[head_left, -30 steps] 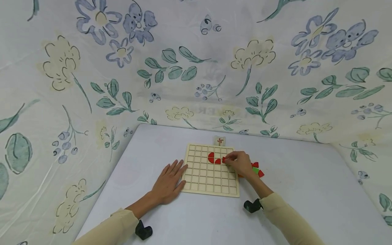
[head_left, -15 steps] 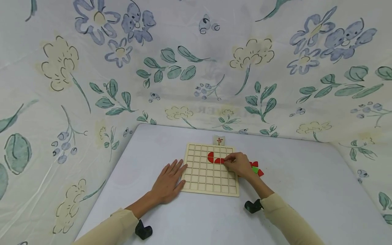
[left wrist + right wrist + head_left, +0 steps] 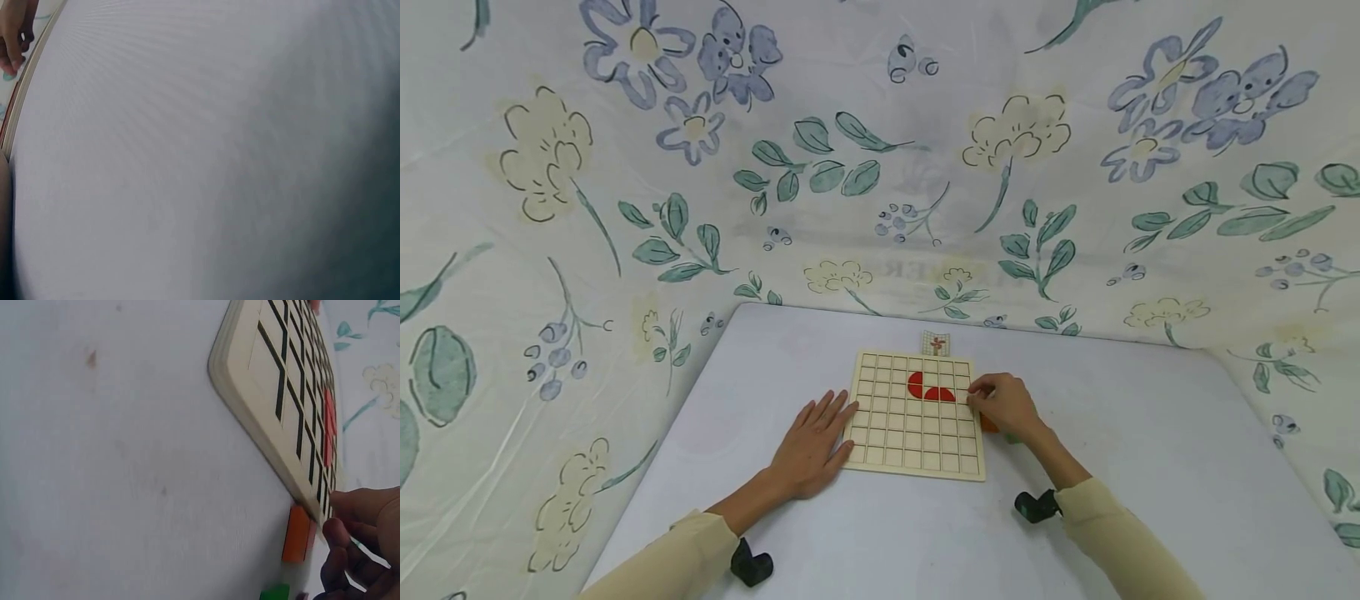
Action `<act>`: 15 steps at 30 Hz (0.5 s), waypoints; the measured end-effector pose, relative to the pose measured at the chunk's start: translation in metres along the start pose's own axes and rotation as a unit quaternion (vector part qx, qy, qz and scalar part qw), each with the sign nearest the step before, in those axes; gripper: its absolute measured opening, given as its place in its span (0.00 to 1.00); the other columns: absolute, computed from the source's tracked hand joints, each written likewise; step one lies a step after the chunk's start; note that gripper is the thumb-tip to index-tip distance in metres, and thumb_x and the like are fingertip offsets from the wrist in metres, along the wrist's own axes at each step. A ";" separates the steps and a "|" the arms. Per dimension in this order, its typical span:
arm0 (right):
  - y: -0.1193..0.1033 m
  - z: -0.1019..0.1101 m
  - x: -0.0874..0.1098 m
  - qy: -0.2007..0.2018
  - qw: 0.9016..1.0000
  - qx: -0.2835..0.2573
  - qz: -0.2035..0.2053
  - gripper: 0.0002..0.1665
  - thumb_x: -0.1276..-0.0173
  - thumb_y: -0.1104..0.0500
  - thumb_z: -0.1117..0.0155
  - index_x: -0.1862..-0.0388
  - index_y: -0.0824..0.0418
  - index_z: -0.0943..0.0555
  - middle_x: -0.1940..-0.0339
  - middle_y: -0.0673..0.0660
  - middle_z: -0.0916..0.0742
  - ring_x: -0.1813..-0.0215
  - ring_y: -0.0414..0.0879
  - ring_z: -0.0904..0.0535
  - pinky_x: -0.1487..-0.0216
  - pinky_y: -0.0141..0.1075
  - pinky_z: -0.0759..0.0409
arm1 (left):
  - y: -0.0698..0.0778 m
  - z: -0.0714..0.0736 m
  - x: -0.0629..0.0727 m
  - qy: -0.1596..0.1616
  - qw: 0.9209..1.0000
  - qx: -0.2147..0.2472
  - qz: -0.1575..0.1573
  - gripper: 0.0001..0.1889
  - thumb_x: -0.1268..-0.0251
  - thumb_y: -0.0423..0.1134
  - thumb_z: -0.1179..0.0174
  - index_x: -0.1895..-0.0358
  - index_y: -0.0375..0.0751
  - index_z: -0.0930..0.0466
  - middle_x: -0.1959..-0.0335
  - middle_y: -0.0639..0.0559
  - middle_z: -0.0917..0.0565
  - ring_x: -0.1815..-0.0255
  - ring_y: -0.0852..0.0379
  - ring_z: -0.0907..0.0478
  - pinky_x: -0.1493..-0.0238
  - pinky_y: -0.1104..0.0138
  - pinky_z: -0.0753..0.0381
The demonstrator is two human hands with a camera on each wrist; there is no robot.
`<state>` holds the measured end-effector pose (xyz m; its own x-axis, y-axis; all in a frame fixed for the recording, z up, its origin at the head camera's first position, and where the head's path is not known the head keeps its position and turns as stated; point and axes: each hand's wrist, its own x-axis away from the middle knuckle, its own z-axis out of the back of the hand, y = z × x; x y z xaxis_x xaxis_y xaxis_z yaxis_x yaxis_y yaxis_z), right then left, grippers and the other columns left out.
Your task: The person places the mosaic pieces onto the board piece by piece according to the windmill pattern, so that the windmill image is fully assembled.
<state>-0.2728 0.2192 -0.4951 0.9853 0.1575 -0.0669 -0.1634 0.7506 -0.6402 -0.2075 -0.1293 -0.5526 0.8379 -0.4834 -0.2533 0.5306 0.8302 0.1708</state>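
Note:
My left hand (image 3: 808,450) lies flat on the table, its fingers spread, with the fingertips at the left edge of a pale wooden grid board (image 3: 896,433). On the board's upper part sit red quarter-round pieces: an upright half disc (image 3: 916,385) and, right beside it, a flat-bottomed half disc (image 3: 940,394). My right hand (image 3: 1009,408) hovers at the board's right edge, fingers loosely bent. In the right wrist view its thumb (image 3: 353,503) and index fingertip stand apart with nothing seen between them. An orange piece (image 3: 295,534) lies against the board's edge below that hand.
A small card with a red pinwheel picture (image 3: 936,343) lies behind the board. A green piece (image 3: 275,592) shows near the orange one; other loose pieces are hidden under the right hand. A flowered cloth (image 3: 880,208) rises behind the white table (image 3: 775,358).
A red quarter piece was set down beside another, making the lower half disc. My right hand has let go and moved right to the board's edge, covering the loose pieces. The left hand stayed.

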 end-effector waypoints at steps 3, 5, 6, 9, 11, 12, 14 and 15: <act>0.006 0.005 0.002 -0.002 1.000 0.022 -0.016 0.08 0.36 0.61 0.31 0.61 0.64 0.13 0.73 0.52 0.18 0.72 0.46 0.25 0.76 0.36 0.26 | 0.000 -0.001 0.000 -0.001 1.000 -0.003 0.001 0.32 0.24 0.54 0.58 0.23 0.42 0.43 0.22 0.43 0.45 0.22 0.44 0.52 0.27 0.48 0.51; 0.011 0.007 0.002 -0.006 0.999 0.037 -0.027 0.09 0.36 0.60 0.32 0.59 0.64 0.14 0.72 0.53 0.18 0.71 0.46 0.25 0.74 0.36 0.25 | -0.001 -0.002 0.000 -0.004 1.000 -0.005 0.002 0.32 0.23 0.54 0.59 0.23 0.43 0.43 0.22 0.43 0.46 0.22 0.44 0.53 0.26 0.49 0.52; 0.014 0.008 0.003 -0.007 0.998 0.046 -0.034 0.09 0.36 0.60 0.32 0.59 0.63 0.14 0.71 0.53 0.18 0.70 0.47 0.25 0.73 0.36 0.25 | -0.001 -0.002 0.000 -0.005 1.000 -0.006 0.002 0.32 0.23 0.54 0.59 0.23 0.43 0.44 0.22 0.43 0.46 0.22 0.44 0.53 0.26 0.49 0.52; 0.022 0.012 0.004 -0.011 0.997 0.065 -0.049 0.12 0.35 0.58 0.32 0.56 0.62 0.14 0.69 0.54 0.19 0.66 0.49 0.26 0.68 0.37 0.25 | -0.002 -0.003 0.000 -0.009 1.000 -0.005 0.004 0.32 0.23 0.54 0.60 0.22 0.44 0.44 0.22 0.44 0.47 0.22 0.45 0.54 0.26 0.49 0.54; 0.026 0.014 0.006 -0.013 0.996 0.071 -0.057 0.13 0.36 0.58 0.32 0.54 0.62 0.15 0.67 0.55 0.20 0.64 0.50 0.27 0.65 0.39 0.24 | -0.002 -0.003 0.000 -0.008 1.000 -0.003 0.004 0.32 0.23 0.54 0.60 0.22 0.44 0.44 0.22 0.44 0.47 0.22 0.45 0.54 0.26 0.49 0.54; 0.027 0.016 0.007 -0.013 0.995 0.072 -0.060 0.13 0.36 0.58 0.32 0.54 0.62 0.15 0.66 0.56 0.20 0.63 0.51 0.27 0.64 0.40 0.23 | -0.002 -0.003 0.000 -0.006 1.000 -0.002 0.003 0.32 0.23 0.54 0.59 0.23 0.43 0.44 0.22 0.44 0.47 0.22 0.45 0.54 0.26 0.49 0.53; 0.029 0.019 0.009 -0.015 0.995 0.075 -0.064 0.15 0.36 0.58 0.31 0.52 0.62 0.16 0.64 0.56 0.21 0.62 0.51 0.27 0.63 0.41 0.22 | -0.002 -0.002 0.000 -0.003 1.000 -0.001 0.003 0.32 0.23 0.54 0.59 0.23 0.43 0.44 0.22 0.44 0.46 0.22 0.45 0.54 0.26 0.49 0.53; 0.030 0.020 0.010 -0.017 0.995 0.078 -0.065 0.15 0.36 0.58 0.31 0.52 0.62 0.16 0.64 0.56 0.21 0.62 0.51 0.26 0.63 0.41 0.22 | -0.002 -0.002 -0.001 -0.002 1.000 0.000 0.002 0.32 0.23 0.54 0.59 0.23 0.43 0.43 0.22 0.44 0.46 0.22 0.45 0.54 0.26 0.49 0.53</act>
<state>-0.2693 0.2566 -0.4997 0.9967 0.0729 0.0361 -0.0439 0.8562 -0.5148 -0.2092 -0.1299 -0.5547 0.8404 -0.4813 -0.2492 0.5274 0.8322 0.1714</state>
